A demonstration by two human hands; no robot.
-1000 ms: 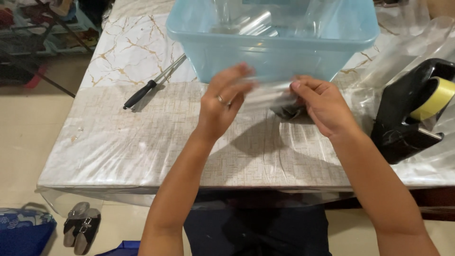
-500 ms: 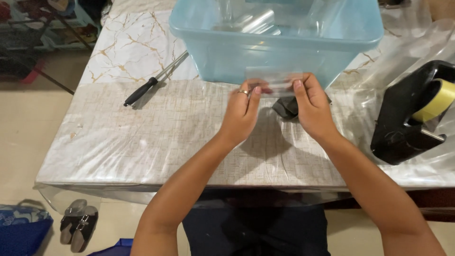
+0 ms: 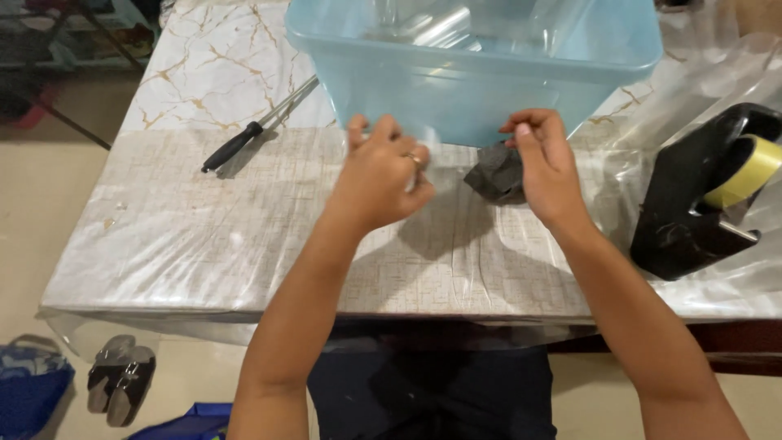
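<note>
So our left hand [image 3: 381,175] and right hand [image 3: 544,167] have spread apart since before, fingers pinching clear film [image 3: 456,155] over the dark lump [image 3: 495,173], mid-frame.

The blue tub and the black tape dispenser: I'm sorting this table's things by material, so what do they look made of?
The blue tub looks like translucent plastic: light passes through its walls, and its smooth surface glints. The black tape dispenser seems to be glossy moulded plastic, judging by its sheen, though a heavier core cannot be ruled out. Its roll of tape looks like yellowish film.
</note>
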